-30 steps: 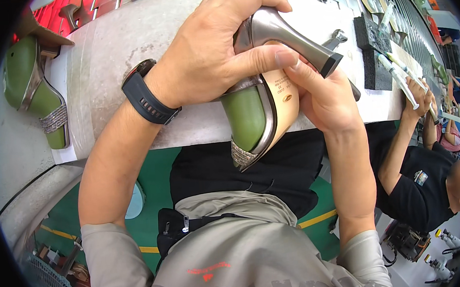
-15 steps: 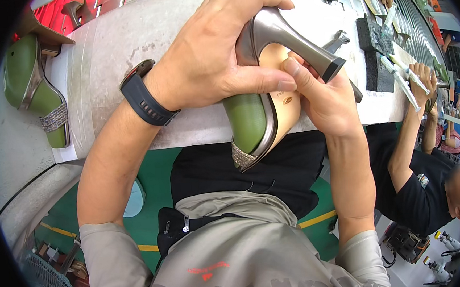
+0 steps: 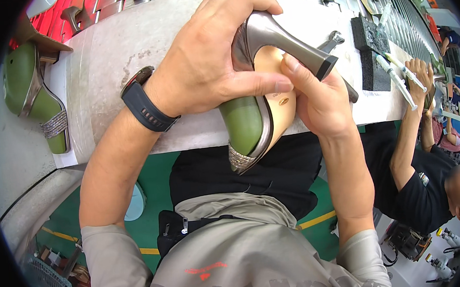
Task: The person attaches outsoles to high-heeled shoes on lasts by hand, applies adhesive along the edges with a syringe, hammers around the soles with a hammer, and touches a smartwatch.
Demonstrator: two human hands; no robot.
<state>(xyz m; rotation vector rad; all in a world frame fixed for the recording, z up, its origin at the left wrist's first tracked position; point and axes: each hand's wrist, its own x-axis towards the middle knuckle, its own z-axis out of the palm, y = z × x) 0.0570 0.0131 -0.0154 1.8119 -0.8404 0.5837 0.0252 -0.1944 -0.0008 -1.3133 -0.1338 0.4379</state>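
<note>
Bright white light washes my pale grey, flat worktop [image 3: 112, 61], putting soft glints on the glossy green shoe with a tall metallic-grey heel [image 3: 279, 105]. Nearby detail looks sharp; straight edges bend toward the blackened fisheye rim.

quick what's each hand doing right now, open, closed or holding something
Left hand: closed, holding the green shoe near its heel.
Right hand: at the sole, grip partly hidden, can't tell.
</note>
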